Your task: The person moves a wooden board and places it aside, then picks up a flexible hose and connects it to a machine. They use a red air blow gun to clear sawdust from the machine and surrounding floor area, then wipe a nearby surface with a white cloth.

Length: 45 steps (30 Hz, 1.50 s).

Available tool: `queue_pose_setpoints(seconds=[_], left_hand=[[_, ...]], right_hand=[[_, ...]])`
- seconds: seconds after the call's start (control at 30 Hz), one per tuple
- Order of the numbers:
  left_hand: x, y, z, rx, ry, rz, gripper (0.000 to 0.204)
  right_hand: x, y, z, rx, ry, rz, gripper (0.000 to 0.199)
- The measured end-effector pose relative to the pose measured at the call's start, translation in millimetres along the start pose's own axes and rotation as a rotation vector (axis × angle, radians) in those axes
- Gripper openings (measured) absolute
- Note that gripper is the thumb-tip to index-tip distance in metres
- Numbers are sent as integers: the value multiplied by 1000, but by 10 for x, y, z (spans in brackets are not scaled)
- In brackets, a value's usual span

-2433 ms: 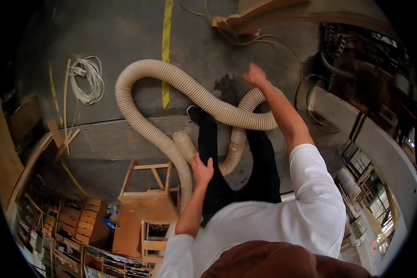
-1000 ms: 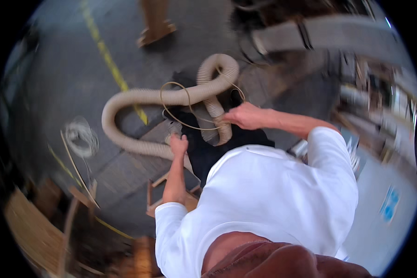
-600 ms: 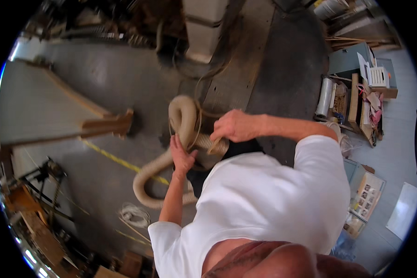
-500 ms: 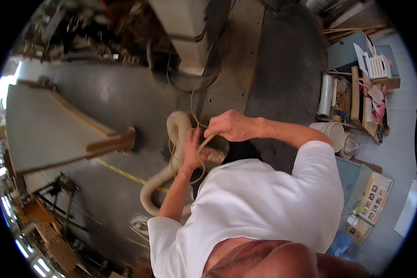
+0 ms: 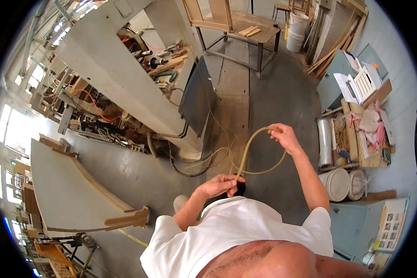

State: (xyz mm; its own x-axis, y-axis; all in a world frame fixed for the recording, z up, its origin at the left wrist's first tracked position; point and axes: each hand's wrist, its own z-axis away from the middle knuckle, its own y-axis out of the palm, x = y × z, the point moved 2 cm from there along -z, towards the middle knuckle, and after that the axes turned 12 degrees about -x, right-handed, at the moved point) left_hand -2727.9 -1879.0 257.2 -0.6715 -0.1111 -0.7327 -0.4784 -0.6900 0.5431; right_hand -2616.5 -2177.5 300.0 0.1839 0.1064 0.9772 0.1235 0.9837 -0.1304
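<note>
A thin yellowish hose (image 5: 246, 150) is looped in front of my body. My left hand (image 5: 217, 185), low and close to my shirt, pinches one stretch of it. Farther out to the right, my raised right hand (image 5: 284, 137) grips the top of the loop between thumb and fingers. From the loop, more of the hose trails left across the floor toward the grey machine column (image 5: 171, 120). Partly hidden beside my left forearm is a thick ribbed duct hose (image 5: 180, 202).
At left stands a large curved panel (image 5: 78, 194) with wooden edges. Ahead is a metal-legged table (image 5: 259, 28). Along the right wall are a shelf of scraps (image 5: 356, 125), a white bucket (image 5: 334, 183) and a grey-blue cabinet (image 5: 356, 224). A dark cable (image 5: 183, 172) lies by the column base.
My view has tilted up, showing more of the room. My hands have moved apart, the right one outward and to the right, spreading the hose into a wide loop.
</note>
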Motion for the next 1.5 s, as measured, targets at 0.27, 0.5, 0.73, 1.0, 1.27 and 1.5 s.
queue_pose_setpoints(seconds=[0.27,0.5,0.73,1.0,1.27,1.5], left_hand=[[-1020,-984,-1551,-390,193,122,29],[-1702,-1278,-2863,-664,180,-133,28],[-2209,-1668,-4019,-937,321,-541,26],[-1925,-1487,-4659,-1564,223,-327,33],[-1482,-1616,-4900,-1804,26,-147,28],[-1461,-2156,-4744,-1756,20,-303,29]], right_hand=[[576,289,-2617,141,-196,73,59],[1731,561,-4382,258,-468,304,57],[2652,1030,-6120,376,-767,439,71],[4233,2230,-7001,361,-1051,277,83],[5217,2867,-6946,400,-1089,188,60],[5329,3589,-7742,76,-1117,69,68]])
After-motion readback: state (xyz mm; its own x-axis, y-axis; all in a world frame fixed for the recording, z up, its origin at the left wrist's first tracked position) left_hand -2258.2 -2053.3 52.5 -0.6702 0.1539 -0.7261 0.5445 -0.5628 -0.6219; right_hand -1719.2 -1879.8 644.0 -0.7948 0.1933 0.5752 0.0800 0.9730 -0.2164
